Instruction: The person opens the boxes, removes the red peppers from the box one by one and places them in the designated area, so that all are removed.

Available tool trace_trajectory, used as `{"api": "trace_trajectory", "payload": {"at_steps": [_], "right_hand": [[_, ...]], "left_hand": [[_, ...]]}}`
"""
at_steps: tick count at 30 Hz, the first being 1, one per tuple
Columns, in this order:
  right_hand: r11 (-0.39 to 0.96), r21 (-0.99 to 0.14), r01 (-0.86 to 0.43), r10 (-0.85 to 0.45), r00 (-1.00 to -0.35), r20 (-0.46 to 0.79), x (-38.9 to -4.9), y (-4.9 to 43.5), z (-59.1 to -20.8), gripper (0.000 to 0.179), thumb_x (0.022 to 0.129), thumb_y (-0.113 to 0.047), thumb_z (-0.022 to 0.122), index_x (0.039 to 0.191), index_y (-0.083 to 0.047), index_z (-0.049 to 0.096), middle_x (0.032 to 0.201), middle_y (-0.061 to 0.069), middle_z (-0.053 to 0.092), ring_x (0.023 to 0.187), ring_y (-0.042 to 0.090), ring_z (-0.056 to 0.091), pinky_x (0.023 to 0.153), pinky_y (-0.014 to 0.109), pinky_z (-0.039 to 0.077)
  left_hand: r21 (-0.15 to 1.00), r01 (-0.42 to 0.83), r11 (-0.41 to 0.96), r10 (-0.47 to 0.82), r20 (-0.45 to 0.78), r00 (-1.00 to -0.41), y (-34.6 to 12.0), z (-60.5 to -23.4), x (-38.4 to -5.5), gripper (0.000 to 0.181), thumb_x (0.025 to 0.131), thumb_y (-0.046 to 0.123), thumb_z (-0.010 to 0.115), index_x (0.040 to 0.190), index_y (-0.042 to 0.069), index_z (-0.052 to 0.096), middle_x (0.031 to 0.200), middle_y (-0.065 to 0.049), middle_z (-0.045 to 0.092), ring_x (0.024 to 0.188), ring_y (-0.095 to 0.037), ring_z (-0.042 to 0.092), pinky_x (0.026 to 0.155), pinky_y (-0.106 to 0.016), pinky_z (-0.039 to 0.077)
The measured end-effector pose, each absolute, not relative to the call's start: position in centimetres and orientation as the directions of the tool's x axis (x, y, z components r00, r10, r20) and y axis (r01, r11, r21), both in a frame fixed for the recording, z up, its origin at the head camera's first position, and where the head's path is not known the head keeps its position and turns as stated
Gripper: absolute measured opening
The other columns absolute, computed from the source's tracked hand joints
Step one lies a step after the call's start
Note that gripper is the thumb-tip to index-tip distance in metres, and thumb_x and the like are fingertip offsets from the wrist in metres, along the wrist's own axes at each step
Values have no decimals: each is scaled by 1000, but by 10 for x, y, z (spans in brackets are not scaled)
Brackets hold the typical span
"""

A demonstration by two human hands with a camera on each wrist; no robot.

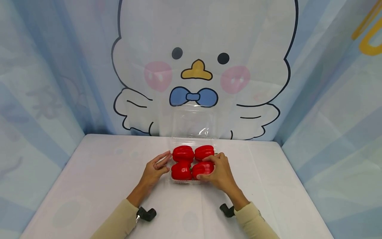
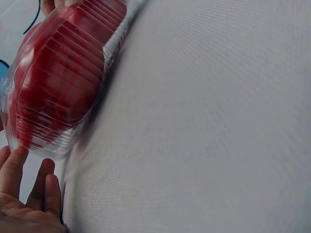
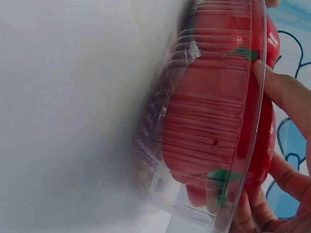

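A clear plastic clamshell box stands on the table with its transparent lid raised at the back. Red bell peppers fill it in two rows: back left, back right, front left and front right. My right hand grips the front right pepper, thumb on its near side and fingers on the far side. Green stems show through the wall in the right wrist view. My left hand rests its extended fingertips against the box's left side.
A white cloth covers the table. Behind it hangs a curtain with a cartoon bird, and pale blue curtains close off both sides. Black camera mounts sit at both wrists.
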State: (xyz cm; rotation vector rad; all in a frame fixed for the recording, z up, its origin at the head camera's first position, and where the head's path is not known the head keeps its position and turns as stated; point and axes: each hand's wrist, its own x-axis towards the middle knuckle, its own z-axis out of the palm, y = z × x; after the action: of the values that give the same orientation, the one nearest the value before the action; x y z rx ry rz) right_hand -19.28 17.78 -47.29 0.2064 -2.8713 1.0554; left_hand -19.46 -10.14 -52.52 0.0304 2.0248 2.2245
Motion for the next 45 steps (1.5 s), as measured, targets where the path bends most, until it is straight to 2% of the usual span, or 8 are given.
{"api": "trace_trajectory", "payload": {"at_steps": [6, 13, 28, 45], "right_hand": [[727, -681, -93, -71, -996, 61, -195, 180, -465, 58, 72, -27, 99, 124, -18, 76, 112, 8, 56, 118, 29, 55, 90, 47, 65], [692, -718, -76, -68, -997, 40, -200, 188, -464, 53, 75, -29, 97, 123, -19, 76, 112, 8, 57, 113, 27, 57, 84, 39, 63], [632, -774, -49, -66, -998, 9, -199, 196, -449, 57, 74, -30, 98, 125, -19, 75, 117, 7, 59, 119, 30, 58, 83, 38, 65], [686, -721, -102, -63, -995, 82, -198, 214, -415, 61, 76, -30, 97, 130, -18, 72, 125, 12, 59, 122, 33, 57, 86, 42, 67]], "left_hand": [[992, -69, -103, 128, -56, -990, -101, -524, -193, 65, 99, -6, 63, 159, 14, 50, 162, -5, 51, 156, -27, 44, 101, -16, 56], [992, -77, -102, 125, -64, -990, -99, -525, -195, 64, 99, -5, 64, 158, 15, 50, 161, -4, 52, 155, -26, 45, 101, -16, 56], [991, -94, -92, 125, -82, -989, -99, -528, -197, 66, 98, -5, 64, 158, 18, 51, 161, 0, 53, 155, -22, 46, 103, -17, 55], [992, -97, -85, 131, -85, -988, -100, -528, -197, 65, 100, -3, 64, 159, 19, 50, 161, 1, 52, 155, -21, 45, 105, -17, 55]]}}
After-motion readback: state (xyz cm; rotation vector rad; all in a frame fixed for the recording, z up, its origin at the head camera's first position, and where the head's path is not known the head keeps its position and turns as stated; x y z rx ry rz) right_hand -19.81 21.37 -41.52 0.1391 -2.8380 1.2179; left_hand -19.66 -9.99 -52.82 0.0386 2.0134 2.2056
